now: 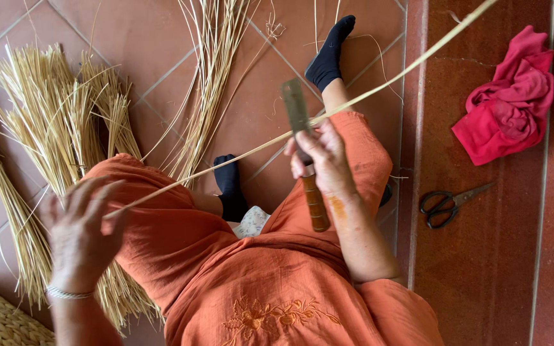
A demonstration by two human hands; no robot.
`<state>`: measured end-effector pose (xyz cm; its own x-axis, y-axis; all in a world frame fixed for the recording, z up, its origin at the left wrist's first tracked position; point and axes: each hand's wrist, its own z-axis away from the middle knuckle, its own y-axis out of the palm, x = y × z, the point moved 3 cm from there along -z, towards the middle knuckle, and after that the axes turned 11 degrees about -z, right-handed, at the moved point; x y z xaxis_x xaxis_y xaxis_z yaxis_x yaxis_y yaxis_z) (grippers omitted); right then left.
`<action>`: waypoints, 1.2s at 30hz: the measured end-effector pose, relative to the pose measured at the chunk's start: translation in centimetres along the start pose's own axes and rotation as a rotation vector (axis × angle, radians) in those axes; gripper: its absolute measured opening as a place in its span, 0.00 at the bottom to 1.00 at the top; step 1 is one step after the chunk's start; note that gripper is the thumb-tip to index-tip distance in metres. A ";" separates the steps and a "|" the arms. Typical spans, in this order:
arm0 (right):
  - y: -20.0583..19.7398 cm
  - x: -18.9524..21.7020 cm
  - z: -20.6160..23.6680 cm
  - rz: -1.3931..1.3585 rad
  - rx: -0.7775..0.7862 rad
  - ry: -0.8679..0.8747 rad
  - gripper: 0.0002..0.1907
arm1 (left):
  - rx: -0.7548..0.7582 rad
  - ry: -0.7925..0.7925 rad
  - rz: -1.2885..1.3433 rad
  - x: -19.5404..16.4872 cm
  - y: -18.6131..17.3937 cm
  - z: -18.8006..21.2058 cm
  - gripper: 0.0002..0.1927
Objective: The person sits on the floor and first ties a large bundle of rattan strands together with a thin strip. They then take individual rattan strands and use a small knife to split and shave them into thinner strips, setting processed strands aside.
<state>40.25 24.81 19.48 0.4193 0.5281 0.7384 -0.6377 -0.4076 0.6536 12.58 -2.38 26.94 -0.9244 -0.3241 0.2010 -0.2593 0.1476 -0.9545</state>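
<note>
Clasping a wooden-handled knife (306, 157), the right hand (325, 160) presses its blade against a long cane strip (367, 95). That strip runs diagonally past the knife; the left hand (81, 234), fingers spread and blurred, seemingly pinches its lower end.

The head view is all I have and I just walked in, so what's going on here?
A person in orange clothes sits on a tiled floor, working a long pale cane strip. The right hand holds a wooden-handled knife against the strip, while the left hand steadies the strip's near end. Bundles of straw lie at the left. Black scissors and a crumpled red cloth lie at the right.
</note>
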 end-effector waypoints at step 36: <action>1.1 2.4 0.2 -0.070 0.100 0.001 0.10 | -0.217 -0.011 0.744 -4.9 0.2 -2.7 0.07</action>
<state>40.67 25.51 21.93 0.4598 0.5589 0.6901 -0.5391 -0.4418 0.7170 16.26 1.72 26.34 -0.8741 -0.0771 -0.4795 0.3788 0.5098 -0.7724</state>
